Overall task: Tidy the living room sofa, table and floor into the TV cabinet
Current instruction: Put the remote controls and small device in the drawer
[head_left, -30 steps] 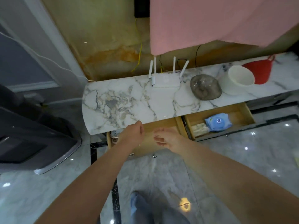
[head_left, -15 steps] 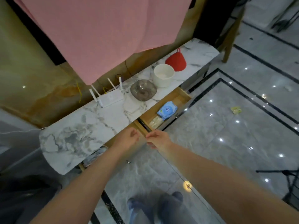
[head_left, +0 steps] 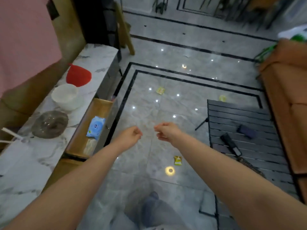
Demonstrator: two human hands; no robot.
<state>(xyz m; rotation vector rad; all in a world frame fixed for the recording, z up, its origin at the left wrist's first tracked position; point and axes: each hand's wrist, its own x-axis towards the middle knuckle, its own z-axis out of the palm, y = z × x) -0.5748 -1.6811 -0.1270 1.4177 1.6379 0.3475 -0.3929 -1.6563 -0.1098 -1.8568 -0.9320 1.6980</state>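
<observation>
My left hand [head_left: 131, 135] and my right hand [head_left: 166, 131] hover side by side over the grey floor, both loosely curled with nothing in them. To their left runs the marble-topped TV cabinet [head_left: 96, 60], with a wooden drawer [head_left: 101, 105] pulled out. A blue wipes pack [head_left: 96, 127] lies in that drawer. Yellow packets lie on the floor: one [head_left: 177, 160] just below my right forearm, one [head_left: 160, 90] farther out, one [head_left: 222, 97] beside the black slatted table [head_left: 240, 117]. A black remote [head_left: 230, 144] and a dark flat object [head_left: 246, 131] rest on the table.
On the cabinet top stand a red bucket [head_left: 78, 77], a white bowl [head_left: 65, 95] and a smoky glass dish [head_left: 49, 123]. A pink cloth [head_left: 25, 39] hangs above. An orange sofa [head_left: 285, 97] lines the right side. My feet show at the bottom.
The view has swung right, from the cabinet front to the open floor, table and sofa. Both hands left the lower drawer and now hang over the floor, the right one more curled.
</observation>
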